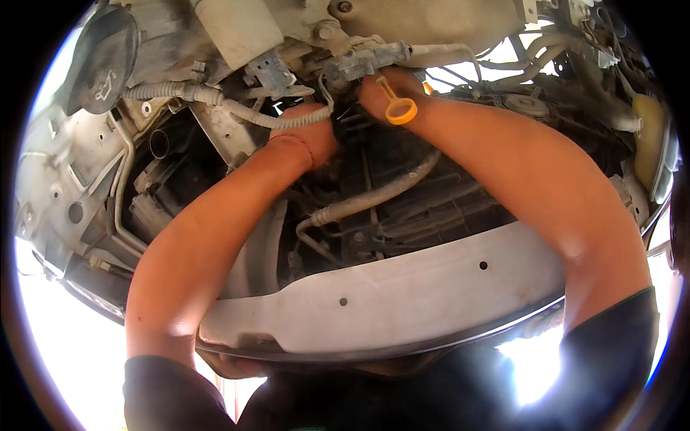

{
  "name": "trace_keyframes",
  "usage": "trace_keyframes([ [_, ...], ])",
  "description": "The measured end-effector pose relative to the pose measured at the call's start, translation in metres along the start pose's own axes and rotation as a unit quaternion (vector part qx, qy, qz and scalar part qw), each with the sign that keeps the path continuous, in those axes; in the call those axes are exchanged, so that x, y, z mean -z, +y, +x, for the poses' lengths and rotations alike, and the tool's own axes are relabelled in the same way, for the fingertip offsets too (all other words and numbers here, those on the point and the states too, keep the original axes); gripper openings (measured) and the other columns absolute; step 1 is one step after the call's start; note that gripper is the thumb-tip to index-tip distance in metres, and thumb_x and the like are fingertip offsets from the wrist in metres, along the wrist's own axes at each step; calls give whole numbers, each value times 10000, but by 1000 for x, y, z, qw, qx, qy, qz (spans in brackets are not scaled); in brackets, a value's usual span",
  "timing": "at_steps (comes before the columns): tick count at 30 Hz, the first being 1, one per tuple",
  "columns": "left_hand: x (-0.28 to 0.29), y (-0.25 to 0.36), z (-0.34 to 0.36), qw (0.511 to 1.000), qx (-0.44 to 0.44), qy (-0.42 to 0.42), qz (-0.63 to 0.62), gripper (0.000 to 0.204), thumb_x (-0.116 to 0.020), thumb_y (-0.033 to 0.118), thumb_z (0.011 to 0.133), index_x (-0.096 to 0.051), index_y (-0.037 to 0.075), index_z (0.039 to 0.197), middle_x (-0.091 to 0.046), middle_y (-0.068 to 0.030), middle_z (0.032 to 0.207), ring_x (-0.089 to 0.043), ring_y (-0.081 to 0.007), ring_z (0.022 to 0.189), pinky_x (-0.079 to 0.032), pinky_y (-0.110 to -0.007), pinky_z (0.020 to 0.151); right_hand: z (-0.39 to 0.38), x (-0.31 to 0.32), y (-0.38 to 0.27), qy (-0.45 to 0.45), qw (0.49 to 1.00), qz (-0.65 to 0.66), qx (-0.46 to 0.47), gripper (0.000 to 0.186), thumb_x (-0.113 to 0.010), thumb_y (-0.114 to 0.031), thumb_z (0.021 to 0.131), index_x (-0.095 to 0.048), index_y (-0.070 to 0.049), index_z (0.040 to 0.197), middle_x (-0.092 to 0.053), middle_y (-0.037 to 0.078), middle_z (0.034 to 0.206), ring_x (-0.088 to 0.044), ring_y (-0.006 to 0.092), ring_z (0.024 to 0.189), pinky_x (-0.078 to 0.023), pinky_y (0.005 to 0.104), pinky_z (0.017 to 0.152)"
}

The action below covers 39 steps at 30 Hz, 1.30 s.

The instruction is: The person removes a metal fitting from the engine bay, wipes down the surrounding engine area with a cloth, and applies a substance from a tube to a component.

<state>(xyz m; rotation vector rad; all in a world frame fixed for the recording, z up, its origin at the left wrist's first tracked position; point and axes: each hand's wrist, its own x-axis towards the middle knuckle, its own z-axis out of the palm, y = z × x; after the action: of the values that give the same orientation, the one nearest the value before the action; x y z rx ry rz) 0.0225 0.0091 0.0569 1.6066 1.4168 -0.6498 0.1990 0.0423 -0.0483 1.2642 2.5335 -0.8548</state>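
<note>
Yellow dipstick handle (402, 111) slants ring-down in front of right hand (372, 96), left hand (318, 133) sits behind ribbed hose (248, 115); narrow gap between, can't tell grips.

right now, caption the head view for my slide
Left hand and right hand in an engine bay, near a yellow ring handle.

One dark top (374, 399), whose short sleeves (609, 352) end near the elbows; one thin red cord (305, 144), circling the left wrist (293, 144); forearms (205, 233) otherwise bare.
</note>
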Motion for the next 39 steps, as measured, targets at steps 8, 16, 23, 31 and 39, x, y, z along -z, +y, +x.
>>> trace_keyframes([
  [8, 31, 54, -18, 883, 121, -190, -411, 382, -641, 315, 765, -661, 6, 989, -646, -246, 918, -631, -368, 896, -498, -425, 838, 2, 44, -18, -154, 983, 76, -67, 222, -570, -238, 749, -705, -73, 810, -674, 172, 874, -657, 325, 868, -508, 380, 714],
  [16, 18, 16, -16, 958, 41, -116, -259, 444, -665, 367, 723, -667, -52, 869, -650, -269, 990, -639, -366, 927, -507, -387, 808, -1, 30, -18, -108, 994, -2, -4, 243, -525, -149, 822, -693, -69, 978, -683, 149, 960, -674, 304, 866, -549, 387, 700],
  [23, -10, -23, 8, 993, -49, -1, -106, 459, -674, 339, 739, -655, -50, 983, -659, -253, 965, -641, -383, 919, -508, -386, 837, -6, 51, -29, -106, 993, -40, 32, 219, -524, -138, 811, -698, -61, 920, -687, 155, 871, -675, 321, 820, -544, 398, 692],
  [31, 23, 23, -10, 995, -25, -46, -85, 392, -654, 312, 754, -669, -46, 914, -663, -246, 915, -641, -376, 912, -510, -422, 829, -4, 37, -21, -65, 998, -23, 11, 193, -546, -160, 787, -702, -61, 841, -683, 157, 819, -680, 288, 787, -535, 379, 653],
  [39, 26, 48, -9, 981, 16, -60, -183, 407, -608, 390, 760, -690, 7, 871, -653, -253, 924, -627, -387, 920, -503, -426, 820, 1, 44, -18, -123, 992, -14, 3, 202, -540, -133, 791, -703, -40, 868, -687, 155, 849, -676, 279, 810, -538, 373, 664],
])
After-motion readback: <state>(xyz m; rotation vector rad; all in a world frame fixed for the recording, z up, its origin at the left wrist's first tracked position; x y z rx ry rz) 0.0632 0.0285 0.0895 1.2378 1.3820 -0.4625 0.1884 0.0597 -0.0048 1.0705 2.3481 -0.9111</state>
